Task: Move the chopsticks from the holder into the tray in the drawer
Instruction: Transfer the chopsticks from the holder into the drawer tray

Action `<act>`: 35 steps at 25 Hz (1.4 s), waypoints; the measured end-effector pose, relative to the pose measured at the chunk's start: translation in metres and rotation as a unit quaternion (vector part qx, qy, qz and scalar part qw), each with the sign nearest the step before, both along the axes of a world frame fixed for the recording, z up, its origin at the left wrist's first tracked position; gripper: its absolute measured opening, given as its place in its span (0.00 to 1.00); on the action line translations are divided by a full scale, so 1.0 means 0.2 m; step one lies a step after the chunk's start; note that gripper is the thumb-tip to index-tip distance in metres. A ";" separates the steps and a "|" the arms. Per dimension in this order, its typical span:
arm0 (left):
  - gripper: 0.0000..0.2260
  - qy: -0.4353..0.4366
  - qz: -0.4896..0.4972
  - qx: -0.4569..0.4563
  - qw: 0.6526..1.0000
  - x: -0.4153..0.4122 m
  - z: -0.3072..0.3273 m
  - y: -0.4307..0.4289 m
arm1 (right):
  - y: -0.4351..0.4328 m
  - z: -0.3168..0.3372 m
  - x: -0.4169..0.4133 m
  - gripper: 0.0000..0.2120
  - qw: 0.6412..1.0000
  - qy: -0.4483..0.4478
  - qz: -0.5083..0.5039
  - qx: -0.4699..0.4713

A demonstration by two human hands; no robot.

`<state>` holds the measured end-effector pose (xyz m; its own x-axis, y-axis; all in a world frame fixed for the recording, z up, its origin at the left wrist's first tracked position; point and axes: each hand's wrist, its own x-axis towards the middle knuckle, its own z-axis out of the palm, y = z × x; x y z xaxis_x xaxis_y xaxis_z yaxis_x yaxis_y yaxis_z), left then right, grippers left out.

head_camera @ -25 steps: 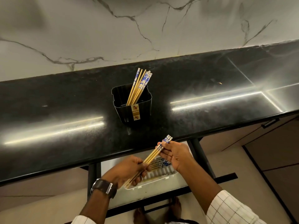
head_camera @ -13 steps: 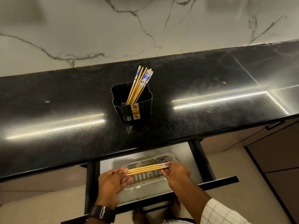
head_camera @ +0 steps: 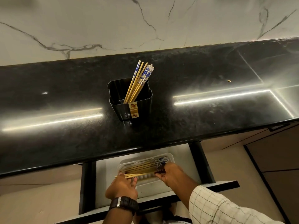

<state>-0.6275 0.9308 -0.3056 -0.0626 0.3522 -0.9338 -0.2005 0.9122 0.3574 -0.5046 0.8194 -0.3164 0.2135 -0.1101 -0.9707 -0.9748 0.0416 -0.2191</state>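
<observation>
Head view, looking down over a black speckled table [head_camera: 64, 126] set against a white veined marble wall [head_camera: 97, 21]. A black square holder [head_camera: 131, 101] with a gold floral label on its near face stands upright near the middle of the table; a cluster of bamboo chopsticks with blue-and-white patterned ends [head_camera: 139, 81] remains in it, leaning toward the far right corner with the patterned ends uppermost. Below the table edge an open drawer [head_camera: 178, 160] with black side rails shows a pale floor, on which rests a translucent white tray [head_camera: 169, 155]. A bundle of chopsticks [head_camera: 142, 168] lies lengthwise in the tray, patterned ends to the right. The left hand [head_camera: 123, 188], a dark watch [head_camera: 124, 204] on its wrist, has its grip pinched on the plain tips of a few chopsticks at the tray's left end; these tips jut slightly past the tray's left rim. The right hand [head_camera: 171, 175], emerging from a pale checked sleeve [head_camera: 218, 207], has its fingers curled over the patterned ends at the tray's right side; whether that grip is clenched on the sticks or merely resting on them cannot be told. Two bright light strips reflect on the table to either side of the holder, and a small yellowish crumb [head_camera: 229, 81] lies on the table well to the right.
</observation>
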 end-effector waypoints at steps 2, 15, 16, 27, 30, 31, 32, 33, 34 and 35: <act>0.14 0.004 0.012 -0.015 1.000 0.03 -0.03 -0.01 | 0.00 -0.02 0.03 0.14 1.000 0.015 0.004 -0.011; 0.19 0.041 -0.082 -0.124 0.988 0.07 -0.22 0.04 | 0.03 0.00 0.03 0.09 0.998 -0.008 0.013 -0.065; 0.19 0.040 -0.080 -0.134 0.987 0.07 -0.20 0.06 | 0.02 -0.07 0.04 0.07 0.996 -0.008 0.039 -0.077; 0.17 -0.022 -0.004 -0.094 0.995 0.12 0.33 0.05 | -0.02 0.33 0.08 0.07 0.994 0.032 0.043 0.091; 0.11 -0.036 0.058 -0.009 0.998 0.11 0.44 0.05 | -0.06 0.50 0.04 0.10 0.990 -0.059 0.058 0.116; 0.09 -0.057 0.071 0.013 0.996 0.11 0.50 0.06 | -0.06 0.56 0.03 0.09 0.985 -0.102 0.067 0.122; 0.12 -0.083 0.074 0.033 0.993 0.11 0.56 0.08 | -0.06 0.63 0.03 0.09 0.978 -0.151 0.075 0.123; 0.15 -0.119 0.073 0.057 0.989 0.11 0.64 0.10 | -0.04 0.71 0.03 0.08 0.966 -0.211 0.086 0.120; 0.17 -0.158 0.076 0.089 0.981 0.12 0.71 0.12 | -0.02 0.80 0.04 0.08 0.947 -0.282 0.102 0.118; 0.17 -0.190 0.072 0.120 0.972 0.14 0.78 0.14 | 0.01 0.89 0.07 0.07 0.921 -0.352 0.117 0.115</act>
